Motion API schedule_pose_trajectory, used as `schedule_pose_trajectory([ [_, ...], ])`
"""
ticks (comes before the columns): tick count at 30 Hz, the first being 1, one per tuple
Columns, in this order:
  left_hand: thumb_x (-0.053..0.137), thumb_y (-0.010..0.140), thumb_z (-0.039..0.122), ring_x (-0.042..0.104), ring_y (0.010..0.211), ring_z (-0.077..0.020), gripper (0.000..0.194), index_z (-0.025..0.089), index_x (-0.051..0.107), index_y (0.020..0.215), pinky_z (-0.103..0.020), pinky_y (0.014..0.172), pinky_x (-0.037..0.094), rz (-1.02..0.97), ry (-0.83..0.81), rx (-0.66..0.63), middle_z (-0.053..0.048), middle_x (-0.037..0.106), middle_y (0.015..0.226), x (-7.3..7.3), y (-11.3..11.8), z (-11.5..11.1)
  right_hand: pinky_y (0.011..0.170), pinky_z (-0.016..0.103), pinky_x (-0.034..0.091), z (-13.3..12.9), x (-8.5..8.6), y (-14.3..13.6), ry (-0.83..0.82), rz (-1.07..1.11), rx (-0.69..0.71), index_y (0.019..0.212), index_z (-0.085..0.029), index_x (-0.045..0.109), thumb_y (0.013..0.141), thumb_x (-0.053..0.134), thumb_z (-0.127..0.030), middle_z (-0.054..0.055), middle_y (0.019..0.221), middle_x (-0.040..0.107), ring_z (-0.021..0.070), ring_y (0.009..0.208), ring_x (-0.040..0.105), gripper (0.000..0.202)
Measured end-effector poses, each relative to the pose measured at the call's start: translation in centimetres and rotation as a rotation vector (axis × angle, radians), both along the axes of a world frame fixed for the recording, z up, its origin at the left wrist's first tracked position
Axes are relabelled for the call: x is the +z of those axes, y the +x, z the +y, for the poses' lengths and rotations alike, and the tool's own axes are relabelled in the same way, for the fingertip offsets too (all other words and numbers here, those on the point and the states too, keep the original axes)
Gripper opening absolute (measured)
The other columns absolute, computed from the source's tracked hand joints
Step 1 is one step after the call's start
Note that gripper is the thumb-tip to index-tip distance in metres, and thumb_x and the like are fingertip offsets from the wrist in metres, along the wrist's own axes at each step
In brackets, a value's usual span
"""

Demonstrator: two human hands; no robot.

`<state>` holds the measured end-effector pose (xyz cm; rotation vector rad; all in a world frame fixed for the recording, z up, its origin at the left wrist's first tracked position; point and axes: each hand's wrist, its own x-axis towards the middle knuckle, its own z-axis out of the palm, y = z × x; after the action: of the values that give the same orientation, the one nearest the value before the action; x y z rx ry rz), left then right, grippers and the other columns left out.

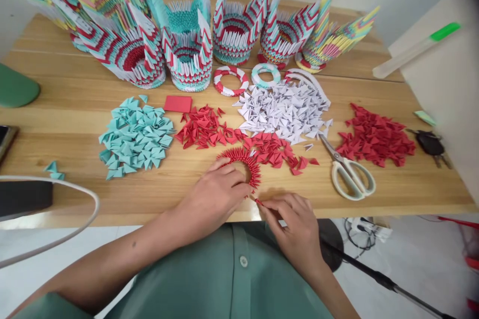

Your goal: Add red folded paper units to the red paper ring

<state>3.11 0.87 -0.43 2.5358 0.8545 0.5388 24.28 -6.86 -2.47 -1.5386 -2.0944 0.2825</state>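
Note:
A ring of folded red paper pieces (255,168) lies near the table's front edge, its spiky points facing outward. My left hand (220,189) is closed on the ring's near left side, and the fingers hide part of it. Just to the right, my right hand (294,217) pinches a small folded red paper piece (258,202) between thumb and forefinger, close to the ring's near end. Loose red paper triangles (271,149) lie right behind the ring.
Piles of turquoise triangles (136,137), white triangles (286,109) and more red triangles (376,137) spread across the table. Scissors (352,177) rest at the right, near keys (430,143). Several paper swan baskets (189,55) line the back. A white cable (95,204) loops at the left.

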Motion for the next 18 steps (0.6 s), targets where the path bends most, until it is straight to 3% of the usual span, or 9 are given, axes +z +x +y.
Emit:
schedule_pose_trajectory([
  [12, 0.051, 0.098, 0.017, 0.06, 0.077, -0.0164, 0.023, 0.017, 0.071, 0.086, -0.038, 0.094, 0.042, -0.154, -0.021, 0.087, -0.003, 0.071, 0.077, -0.5, 1.1, 0.3, 0.071, 0.034, 0.038, 0.3, -0.2, -0.2, -0.004, 0.063, -0.013, 0.087, -0.021, 0.065, 0.09, 0.065, -0.016, 0.001, 0.077, 0.068, 0.0174, 0.075, 0.059, 0.006],
  [18, 0.05, 0.097, 0.012, 0.063, 0.073, -0.0143, 0.021, 0.016, 0.069, 0.089, -0.039, 0.1, 0.042, -0.284, -0.027, 0.095, -0.001, 0.071, 0.075, -1.2, 0.7, 0.5, 0.071, 0.033, 0.038, 0.4, -0.5, 0.1, 0.019, 0.102, 0.021, 0.091, -0.021, 0.065, 0.089, 0.067, -0.014, 0.001, 0.078, 0.068, 0.0165, 0.075, 0.058, 0.007],
])
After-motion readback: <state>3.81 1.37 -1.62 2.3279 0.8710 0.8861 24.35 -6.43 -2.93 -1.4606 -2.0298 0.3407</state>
